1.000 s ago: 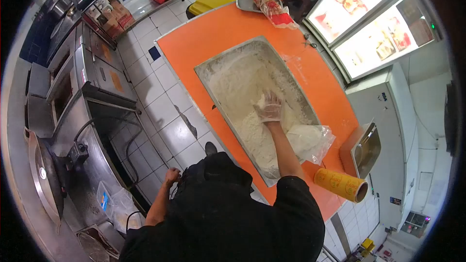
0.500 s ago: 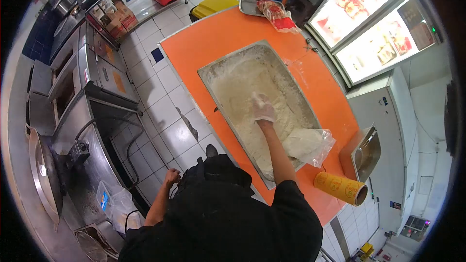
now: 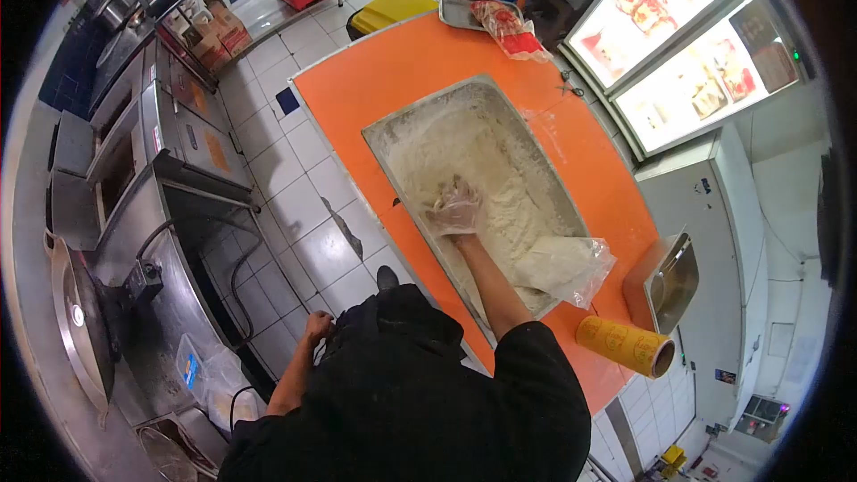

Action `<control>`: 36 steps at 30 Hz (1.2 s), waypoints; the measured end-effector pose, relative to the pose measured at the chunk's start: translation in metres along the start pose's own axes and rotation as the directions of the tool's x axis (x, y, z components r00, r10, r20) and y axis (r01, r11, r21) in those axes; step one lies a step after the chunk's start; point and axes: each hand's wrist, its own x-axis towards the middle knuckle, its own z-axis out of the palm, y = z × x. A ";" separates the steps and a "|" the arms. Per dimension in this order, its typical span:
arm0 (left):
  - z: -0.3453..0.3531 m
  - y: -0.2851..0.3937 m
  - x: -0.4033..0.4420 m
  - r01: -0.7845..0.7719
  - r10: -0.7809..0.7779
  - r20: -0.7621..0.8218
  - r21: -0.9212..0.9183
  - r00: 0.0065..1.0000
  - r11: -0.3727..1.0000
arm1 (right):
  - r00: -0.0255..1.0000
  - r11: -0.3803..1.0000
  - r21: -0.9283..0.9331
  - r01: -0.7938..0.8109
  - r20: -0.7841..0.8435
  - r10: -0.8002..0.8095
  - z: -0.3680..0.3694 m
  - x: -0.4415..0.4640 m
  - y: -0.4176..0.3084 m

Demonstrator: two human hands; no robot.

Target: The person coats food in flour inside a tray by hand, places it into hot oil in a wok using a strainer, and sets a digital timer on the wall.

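My right hand (image 3: 457,207), in a clear plastic glove, is in the flour (image 3: 509,201) towards the near left side of a large metal tray (image 3: 558,178). Its fingers look spread, with the tips partly sunk in the flour. A clear plastic bag (image 3: 571,270) with white powder lies over the tray's near right edge, beside my right forearm. My left hand (image 3: 318,327) is bare and hangs low beside my black apron (image 3: 384,321). Its fingers are curled in, and I see nothing in them.
The tray stands on an orange table (image 3: 357,76). A yellow wrap roll (image 3: 625,346) and a deep steel pan (image 3: 662,281) are at the right. A small tray (image 3: 460,9), a red-printed bag (image 3: 509,31) and scissors (image 3: 571,87) lie at the far edge. A steel counter (image 3: 165,303) runs left.
My right hand has moved left and slightly nearer to me through the flour, its fingers looking more spread. The flour's surface has shifted. My left hand stays at my side.
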 end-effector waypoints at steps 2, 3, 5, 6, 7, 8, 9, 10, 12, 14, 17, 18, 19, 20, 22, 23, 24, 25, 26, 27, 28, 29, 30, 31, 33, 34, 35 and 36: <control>-0.006 0.012 -0.005 -0.088 0.087 0.015 0.022 0.996 0.996 | 0.992 0.990 0.135 0.026 0.122 -0.043 0.016 0.012 0.019; -0.007 0.019 -0.012 -0.087 0.087 0.013 0.020 0.996 0.996 | 0.991 0.990 0.136 0.028 0.122 -0.045 0.023 0.016 0.026; -0.010 0.036 -0.025 0.064 -0.056 0.054 -0.167 0.997 0.984 | 0.970 0.990 -0.002 0.144 0.199 -0.140 0.035 0.024 0.035; -0.011 0.044 -0.033 0.063 -0.054 0.053 -0.169 0.997 0.984 | 0.970 0.989 -0.002 0.145 0.197 -0.142 0.032 0.024 0.036; -0.012 0.049 -0.038 0.091 -0.085 0.046 -0.145 0.995 0.985 | 0.993 0.990 0.136 0.049 0.100 -0.062 0.029 0.025 0.035; -0.014 0.056 -0.040 0.116 -0.113 0.035 -0.125 0.993 0.985 | 1.000 0.959 0.281 -0.030 0.010 0.028 0.026 0.029 0.034; -0.015 0.055 -0.038 0.113 -0.110 0.028 -0.132 0.994 0.985 | 1.000 0.958 0.285 -0.022 0.005 0.022 0.028 0.030 0.034; -0.015 0.051 -0.038 0.109 -0.103 0.042 -0.161 0.994 0.981 | 0.978 0.893 0.398 -0.210 0.082 0.193 0.030 0.028 0.034; -0.014 0.046 -0.037 0.104 -0.096 0.051 -0.195 0.994 0.975 | 0.923 0.784 0.489 -0.383 0.179 0.339 0.041 0.029 0.037; -0.012 0.042 -0.037 0.099 -0.096 0.030 -0.156 0.995 0.983 | 0.995 0.999 0.010 0.035 -0.090 -0.034 0.056 0.029 0.044; -0.012 0.033 -0.033 0.100 -0.094 0.054 -0.117 0.994 0.988 | 0.994 0.997 0.024 0.073 -0.080 -0.071 0.022 0.050 0.013; -0.012 0.035 -0.035 0.100 -0.094 0.053 -0.112 0.994 0.989 | 0.995 0.997 0.024 0.069 -0.080 -0.067 0.028 0.046 0.013; -0.012 0.040 -0.039 0.115 -0.111 0.045 -0.119 0.993 0.986 | 0.990 0.990 0.057 0.130 0.052 -0.133 0.039 0.041 0.012; -0.013 0.046 -0.041 0.128 -0.125 0.033 -0.130 0.992 0.983 | 0.963 0.977 0.099 0.190 0.177 -0.205 0.050 0.039 0.013; -0.016 0.048 -0.043 0.126 -0.121 0.039 -0.175 0.992 0.976 | 0.935 0.960 0.109 0.256 0.226 -0.275 0.040 0.030 0.005; -0.015 0.048 -0.043 0.123 -0.115 0.051 -0.221 0.992 0.968 | 0.899 0.940 0.117 0.320 0.275 -0.340 0.031 0.024 0.003; -0.014 0.045 -0.040 0.127 -0.119 0.049 -0.226 0.992 0.966 | 0.896 0.938 0.120 0.326 0.277 -0.347 0.020 0.016 0.001; -0.014 0.040 -0.035 0.138 -0.131 0.046 -0.229 0.990 0.964 | 0.882 0.927 0.200 0.319 0.295 -0.367 0.006 0.007 0.002; -0.014 0.034 -0.031 0.149 -0.143 0.044 -0.229 0.989 0.962 | 0.868 0.911 0.278 0.305 0.311 -0.386 -0.002 0.000 0.005; -0.014 0.033 -0.033 0.152 -0.145 0.045 -0.229 0.988 0.962 | 0.867 0.911 0.279 0.305 0.314 -0.386 -0.004 -0.007 0.012; -0.015 0.034 -0.035 0.106 -0.101 0.039 -0.160 0.994 0.981 | 0.908 0.938 0.138 0.319 0.240 -0.344 -0.004 -0.012 0.021; -0.014 0.035 -0.038 0.060 -0.057 0.040 -0.089 0.998 0.994 | 0.938 0.950 -0.006 0.313 0.160 -0.308 -0.002 -0.017 0.028; -0.012 0.025 -0.034 0.064 -0.060 0.048 -0.086 0.997 0.994 | 0.938 0.951 -0.009 0.309 0.168 -0.303 -0.004 -0.018 0.030; -0.009 0.008 -0.025 0.010 -0.010 0.024 -0.016 1.000 1.000 | 0.978 0.992 0.073 0.106 0.172 -0.117 -0.005 -0.016 0.031; -0.006 0.002 -0.017 -0.050 0.050 0.005 0.060 0.999 0.997 | 0.980 0.983 0.148 -0.107 0.184 0.079 0.002 -0.006 0.027; -0.005 0.004 -0.018 -0.044 0.045 -0.009 0.108 0.999 0.993 | 0.970 0.997 0.078 0.011 0.242 -0.030 0.012 -0.004 0.021; -0.005 0.006 -0.019 -0.038 0.042 -0.026 0.157 0.999 0.987 | 0.943 0.991 0.017 0.134 0.305 -0.133 0.019 -0.003 0.019; -0.005 0.018 -0.025 -0.038 0.043 -0.025 0.163 0.999 0.986 | 0.944 0.992 0.018 0.128 0.305 -0.127 0.016 0.000 0.020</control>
